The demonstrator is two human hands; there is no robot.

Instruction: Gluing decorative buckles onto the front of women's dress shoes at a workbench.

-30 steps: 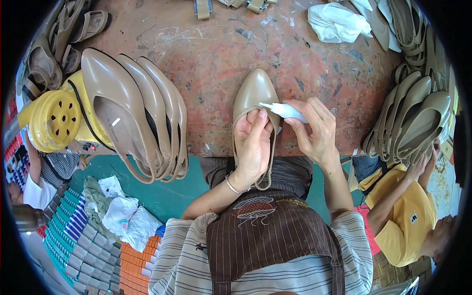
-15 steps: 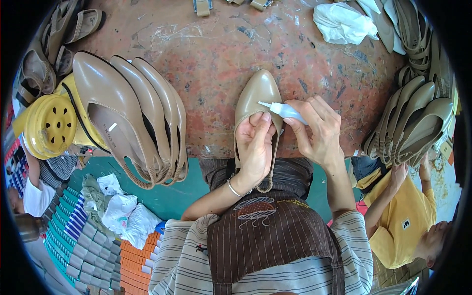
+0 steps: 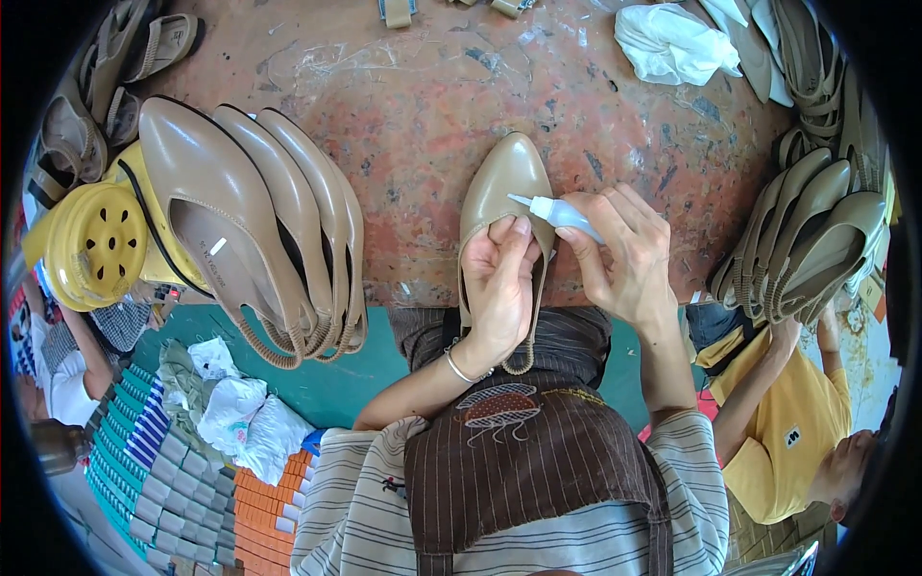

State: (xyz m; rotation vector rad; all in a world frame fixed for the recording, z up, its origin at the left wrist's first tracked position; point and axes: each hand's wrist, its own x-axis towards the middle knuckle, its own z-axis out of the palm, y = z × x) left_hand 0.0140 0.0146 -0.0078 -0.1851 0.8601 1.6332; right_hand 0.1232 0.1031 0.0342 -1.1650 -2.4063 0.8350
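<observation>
Head view: the worn reddish-brown worktable (image 3: 403,106), scratched and blotched with pale residue, fills the far half of the scene. On its left lies a row of tan pointed slingback shoes (image 3: 254,226), overlapped on their sides, partly over a yellow perforated plastic stool (image 3: 91,245). A second stack of tan shoes (image 3: 816,240) stands at the right edge. Far right, a crumpled white cloth (image 3: 672,43) rests on the table. Near left, below the table edge, are a teal floor (image 3: 317,374), white crumpled wrappers (image 3: 240,413), and rows of small flat packs in blue, grey and orange (image 3: 182,490). Near right, another person in a yellow shirt (image 3: 788,432) reaches toward the right stack.

At the centre, one tan pointed slingback shoe (image 3: 504,182) lies toe-far at the near table edge. The left hand (image 3: 499,288) grips its opening, fingers curled inside and thumb on the rim. The right hand (image 3: 624,254) is closed around a small white squeeze bottle (image 3: 557,211), whose nozzle tip points left and lies over the shoe upper, just above the left fingers; contact cannot be told.
</observation>
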